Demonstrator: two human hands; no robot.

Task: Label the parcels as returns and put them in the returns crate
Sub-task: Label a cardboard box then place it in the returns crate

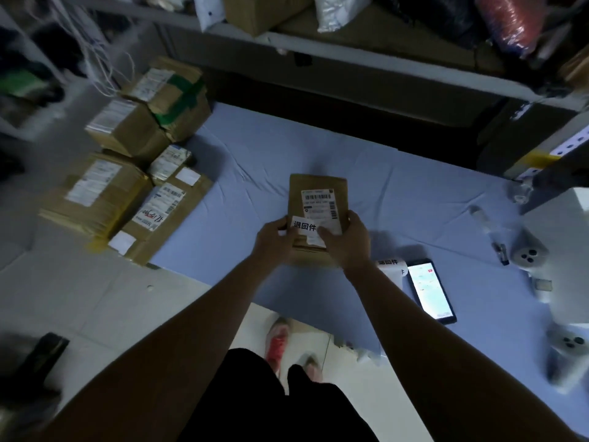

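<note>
Midway across the blue sheet (255,154) was the small brown parcel (318,189), with a white returns sticker (304,227) at its near end. The left hand (274,239) gripped its left edge. The right hand (347,242) clasped the right edge, thumb on the sticker. Stacked boxes (127,173) sat to the left and a lit phone (432,290) to the right.

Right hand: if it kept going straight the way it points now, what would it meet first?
The white return sticker on the parcel; the right hand presses on its near edge. Beyond it, probably the thumb of the left hand, though depth is unclear.
</note>
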